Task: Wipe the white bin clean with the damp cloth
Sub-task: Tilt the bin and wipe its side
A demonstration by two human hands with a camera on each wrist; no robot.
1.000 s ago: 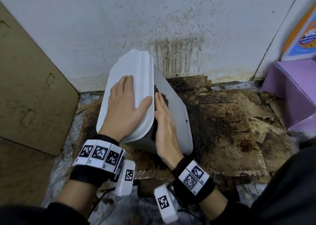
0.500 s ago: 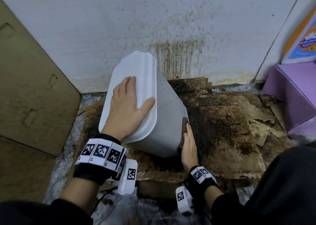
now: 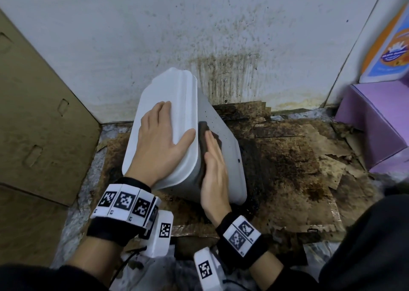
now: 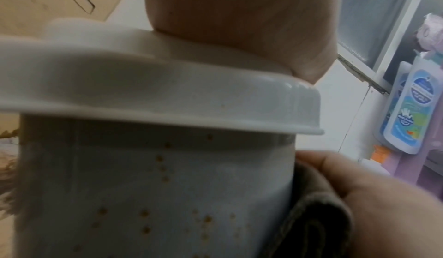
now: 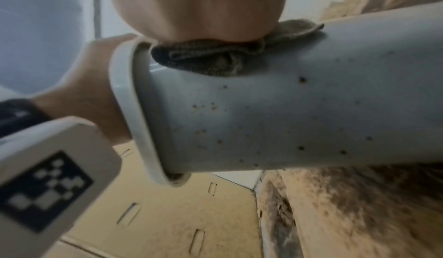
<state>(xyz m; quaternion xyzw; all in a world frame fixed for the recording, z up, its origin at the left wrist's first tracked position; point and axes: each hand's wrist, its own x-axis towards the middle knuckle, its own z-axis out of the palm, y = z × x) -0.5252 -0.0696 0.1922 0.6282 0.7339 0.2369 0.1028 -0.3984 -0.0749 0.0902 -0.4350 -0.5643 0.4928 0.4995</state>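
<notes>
The white bin (image 3: 223,149) stands tilted toward the left on the stained floor, its lid facing me; brown specks dot its side (image 5: 275,121) and front (image 4: 155,195). My left hand (image 3: 161,144) lies flat on the lid (image 3: 172,105) with straight fingers and the thumb at the lid's right edge. My right hand (image 3: 213,166) presses the dark folded cloth (image 3: 202,133) flat against the bin's side just under the lid rim. The cloth (image 5: 215,57) shows bunched beneath the palm, and its fold (image 4: 318,214) peeks out beside the bin's corner.
Soiled, torn cardboard (image 3: 298,162) covers the floor right of the bin. A stained white wall (image 3: 221,36) is behind. A brown cardboard panel (image 3: 37,105) leans at the left; a purple box (image 3: 374,118) sits at the right. Bottles (image 4: 412,114) hang by a window.
My right hand with the cloth has slid back up the bin's side, from the lower right edge to just under the lid. The left hand stays on the lid.
</notes>
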